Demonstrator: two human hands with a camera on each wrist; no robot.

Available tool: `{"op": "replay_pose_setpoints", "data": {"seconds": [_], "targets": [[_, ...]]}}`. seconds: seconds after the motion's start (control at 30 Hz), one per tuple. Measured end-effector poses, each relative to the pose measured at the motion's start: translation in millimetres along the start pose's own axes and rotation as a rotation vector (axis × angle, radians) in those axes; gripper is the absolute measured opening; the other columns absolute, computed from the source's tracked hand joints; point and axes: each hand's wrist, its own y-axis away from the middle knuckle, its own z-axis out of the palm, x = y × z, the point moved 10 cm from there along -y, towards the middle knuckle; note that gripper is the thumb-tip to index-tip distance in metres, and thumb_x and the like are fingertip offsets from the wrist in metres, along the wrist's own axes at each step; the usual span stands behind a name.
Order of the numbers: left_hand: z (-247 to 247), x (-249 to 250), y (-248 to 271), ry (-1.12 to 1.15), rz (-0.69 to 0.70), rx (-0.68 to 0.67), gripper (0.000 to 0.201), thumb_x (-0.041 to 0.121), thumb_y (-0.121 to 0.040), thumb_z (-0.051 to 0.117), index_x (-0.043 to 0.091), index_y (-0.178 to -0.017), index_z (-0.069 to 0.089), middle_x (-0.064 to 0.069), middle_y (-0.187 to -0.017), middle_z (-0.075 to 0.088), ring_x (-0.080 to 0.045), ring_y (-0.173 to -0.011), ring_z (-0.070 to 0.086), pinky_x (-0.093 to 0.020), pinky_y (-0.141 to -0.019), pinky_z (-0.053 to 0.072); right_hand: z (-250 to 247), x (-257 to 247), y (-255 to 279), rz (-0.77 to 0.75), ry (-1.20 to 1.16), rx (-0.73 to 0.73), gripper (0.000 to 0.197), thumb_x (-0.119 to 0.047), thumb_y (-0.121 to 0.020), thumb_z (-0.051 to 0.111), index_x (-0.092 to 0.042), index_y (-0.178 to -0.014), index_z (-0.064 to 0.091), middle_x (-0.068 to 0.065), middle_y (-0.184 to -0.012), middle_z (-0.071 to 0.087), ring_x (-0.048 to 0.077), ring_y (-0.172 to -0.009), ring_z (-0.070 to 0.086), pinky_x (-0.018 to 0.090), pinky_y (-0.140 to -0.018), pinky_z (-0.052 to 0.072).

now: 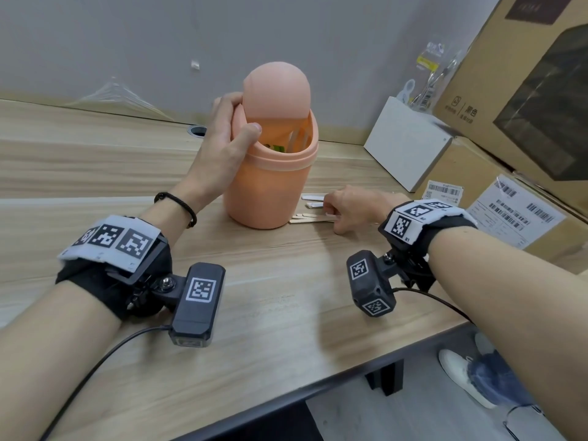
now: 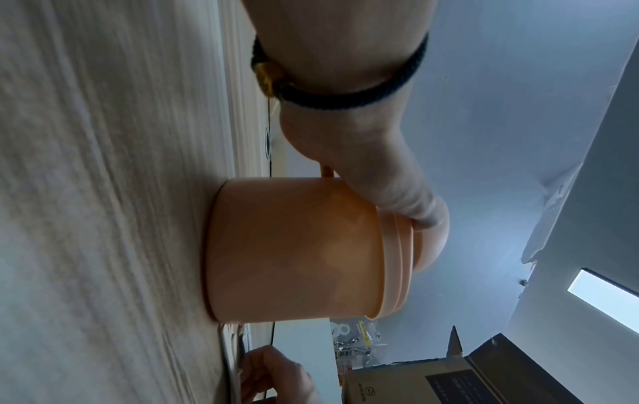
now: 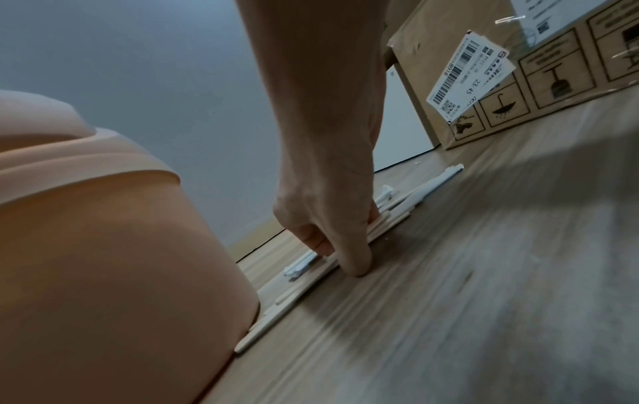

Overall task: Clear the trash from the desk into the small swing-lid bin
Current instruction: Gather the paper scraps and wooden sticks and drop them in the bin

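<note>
A peach swing-lid bin stands mid-desk. Its domed lid is tipped back, so the mouth is open; something green and a few sticks show inside. My left hand grips the bin's rim on the left, thumb over the front edge; the left wrist view shows the bin side-on under that hand. Right of the bin's base lie wooden sticks and white paper wrappers. My right hand is down on them, and its thumb and curled fingers pinch the wooden sticks against the desk.
A white box leans at the back right. Large cardboard boxes and a labelled carton crowd the right side. A cable hole sits behind the bin at the left. The desk's front edge runs below my forearms.
</note>
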Motion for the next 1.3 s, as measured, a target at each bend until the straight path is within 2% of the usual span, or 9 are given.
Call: {"op": "replay_pose_setpoints", "data": {"seconds": [0.17,0.37,0.47,0.6,0.73,0.83,1.03,1.17,1.3], "targets": [[1,1,0,-0.001,0.003,-0.004,0.046,0.044,-0.079,0.046,0.026,-0.122,0.044,0.001,-0.120,0.040,-0.012,-0.116,0.045,-0.026,-0.101,0.038,-5,-5,2,-0.013,0.038,0.038,0.018,-0.014,-0.080,0.065,-0.012,-0.095,0.055,0.006,-0.089,0.055,0.024,-0.079,0.052,0.031,-0.064,0.041],[1,2,0,-0.005,0.010,0.000,0.046,0.043,-0.081,0.046,0.025,-0.124,0.044,0.000,-0.120,0.041,-0.008,-0.113,0.046,-0.023,-0.099,0.038,14,7,8,-0.010,-0.200,0.132,0.035,-0.006,-0.090,0.044,-0.008,-0.125,0.046,0.009,-0.124,0.050,0.025,-0.108,0.049,0.032,-0.089,0.041],[1,2,0,-0.011,0.004,0.006,0.046,0.038,-0.083,0.046,0.022,-0.126,0.044,0.001,-0.119,0.040,-0.008,-0.112,0.045,-0.019,-0.096,0.038,15,16,13,0.005,-0.317,0.160,0.031,-0.006,-0.093,0.043,-0.007,-0.124,0.047,0.004,-0.111,0.050,0.020,-0.099,0.048,0.027,-0.081,0.036],[1,0,0,-0.013,0.001,0.000,0.041,0.037,-0.084,0.046,0.026,-0.123,0.043,0.002,-0.120,0.040,-0.013,-0.118,0.045,-0.028,-0.102,0.039,13,18,13,-0.037,-0.251,0.151,0.012,-0.016,-0.100,0.044,-0.007,-0.106,0.050,0.005,-0.098,0.053,0.023,-0.086,0.049,0.027,-0.071,0.032],[1,2,1,-0.024,0.004,0.006,0.042,0.039,-0.083,0.045,0.026,-0.123,0.043,0.001,-0.121,0.040,-0.013,-0.117,0.045,-0.026,-0.101,0.039,15,14,10,-0.060,-0.078,0.124,0.014,-0.017,-0.101,0.041,-0.006,-0.104,0.048,0.008,-0.100,0.048,0.021,-0.084,0.046,0.035,-0.080,0.043],[0,2,1,-0.028,0.006,0.011,0.045,0.043,-0.081,0.045,0.026,-0.122,0.043,0.000,-0.122,0.041,-0.014,-0.118,0.045,-0.027,-0.101,0.038,17,9,5,-0.076,-0.025,0.108,0.004,-0.009,-0.096,0.043,-0.010,-0.099,0.044,0.006,-0.099,0.047,0.023,-0.084,0.046,0.034,-0.074,0.039],[1,2,1,-0.023,-0.001,0.006,0.045,0.043,-0.080,0.045,0.027,-0.123,0.043,0.000,-0.121,0.041,-0.013,-0.116,0.046,-0.025,-0.098,0.039,15,7,9,-0.053,-0.067,0.113,0.010,-0.002,-0.092,0.041,-0.010,-0.098,0.038,0.006,-0.093,0.045,0.025,-0.083,0.045,0.033,-0.071,0.034],[1,1,1,-0.024,-0.001,0.005,0.045,0.042,-0.081,0.045,0.026,-0.123,0.043,0.000,-0.121,0.041,-0.013,-0.115,0.046,-0.026,-0.099,0.039,18,8,12,-0.014,-0.110,0.159,0.020,-0.008,-0.095,0.043,-0.002,-0.113,0.048,0.015,-0.109,0.051,0.031,-0.101,0.053,0.039,-0.085,0.042],[1,2,1,-0.022,0.002,0.003,0.044,0.041,-0.081,0.046,0.026,-0.123,0.044,-0.001,-0.121,0.041,-0.015,-0.118,0.046,-0.028,-0.101,0.039,19,4,13,-0.045,-0.098,0.182,0.004,-0.015,-0.094,0.040,-0.012,-0.092,0.038,0.008,-0.093,0.041,0.028,-0.085,0.049,0.048,-0.084,0.047]]}}
